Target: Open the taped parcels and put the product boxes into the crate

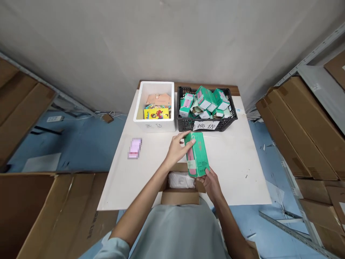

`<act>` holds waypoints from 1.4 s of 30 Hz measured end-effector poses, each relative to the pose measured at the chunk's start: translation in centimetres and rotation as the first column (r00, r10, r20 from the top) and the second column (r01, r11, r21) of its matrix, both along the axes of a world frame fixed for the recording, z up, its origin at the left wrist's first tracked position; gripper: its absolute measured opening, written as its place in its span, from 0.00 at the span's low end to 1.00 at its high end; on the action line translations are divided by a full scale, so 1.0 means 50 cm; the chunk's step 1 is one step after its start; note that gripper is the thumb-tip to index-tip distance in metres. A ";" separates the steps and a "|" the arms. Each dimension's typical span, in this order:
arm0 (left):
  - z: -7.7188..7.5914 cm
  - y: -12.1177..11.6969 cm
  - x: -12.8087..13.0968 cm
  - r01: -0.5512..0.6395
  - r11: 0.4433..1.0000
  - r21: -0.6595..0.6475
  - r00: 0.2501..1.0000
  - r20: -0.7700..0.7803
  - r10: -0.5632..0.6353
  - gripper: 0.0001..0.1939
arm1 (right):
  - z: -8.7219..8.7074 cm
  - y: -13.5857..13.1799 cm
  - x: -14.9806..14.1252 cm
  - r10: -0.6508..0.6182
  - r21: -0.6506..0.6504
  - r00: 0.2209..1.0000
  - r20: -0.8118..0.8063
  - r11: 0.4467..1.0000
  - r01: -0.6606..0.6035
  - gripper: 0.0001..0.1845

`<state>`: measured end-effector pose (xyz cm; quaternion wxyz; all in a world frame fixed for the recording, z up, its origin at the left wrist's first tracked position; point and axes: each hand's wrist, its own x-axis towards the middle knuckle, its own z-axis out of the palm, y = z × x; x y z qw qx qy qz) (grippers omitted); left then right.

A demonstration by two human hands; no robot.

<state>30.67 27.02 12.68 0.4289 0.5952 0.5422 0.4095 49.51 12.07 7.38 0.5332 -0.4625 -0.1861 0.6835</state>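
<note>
A green carton with a pink panel (201,154) is held up between both hands, over the table's near half. My left hand (178,147) grips its upper left end, thumb across the front. My right hand (211,181) holds the lower right corner with the fingers closed on it. Just below, an open brown cardboard box (180,197) stands against the table's front edge. Inside it lies a white wrapped item (182,180), whose kind I cannot make out.
At the back, a white foam box (155,126) holds booklets. Beside it, a black crate (185,125) is heaped with green cartons (205,97). A pixelated pink item (134,148) lies on the white tabletop (231,172). Large cardboard boxes flank the table (78,205).
</note>
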 end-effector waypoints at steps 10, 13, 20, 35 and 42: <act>-0.055 0.036 0.104 0.141 0.984 0.112 0.990 -0.008 -0.141 0.35 | -0.011 0.150 0.048 -0.133 0.033 0.991 -0.035 0.990 0.134 0.29; -0.044 0.074 0.161 0.208 0.967 0.146 0.977 0.007 -0.212 0.35 | 0.017 0.265 0.095 -0.193 0.138 0.981 0.024 0.972 0.188 0.28; 0.025 0.211 0.302 0.303 0.914 0.269 0.950 -0.006 -0.313 0.35 | 0.063 0.587 0.225 -0.373 0.343 0.907 0.198 0.893 0.292 0.32; -0.289 0.033 -0.044 0.016 0.915 -0.403 0.995 -0.083 -0.054 0.23 | -0.164 0.441 0.219 0.080 0.097 0.680 0.729 0.971 -0.218 0.33; -0.442 0.024 -0.231 0.058 0.785 -0.617 0.839 -0.396 -0.373 0.63 | -0.342 0.340 0.134 0.631 -0.446 0.167 0.758 0.688 -0.573 0.56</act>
